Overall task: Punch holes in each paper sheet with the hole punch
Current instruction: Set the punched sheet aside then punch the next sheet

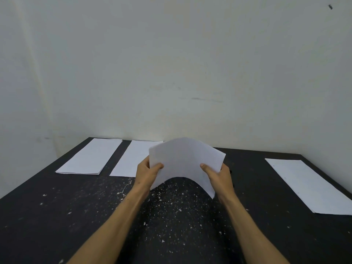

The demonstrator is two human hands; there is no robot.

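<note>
Holding the paper sheet (182, 161) up off the desk (57, 216), I have the left hand (147, 173) pinching its left edge and the right hand (219, 175) pinching its right edge, thumbs on the near face, so it bows upward between them with its long axis running left to right. I cannot make out the hole punch; a dark bit just beyond the right hand may be it, which would put that hand nearer.
</note>
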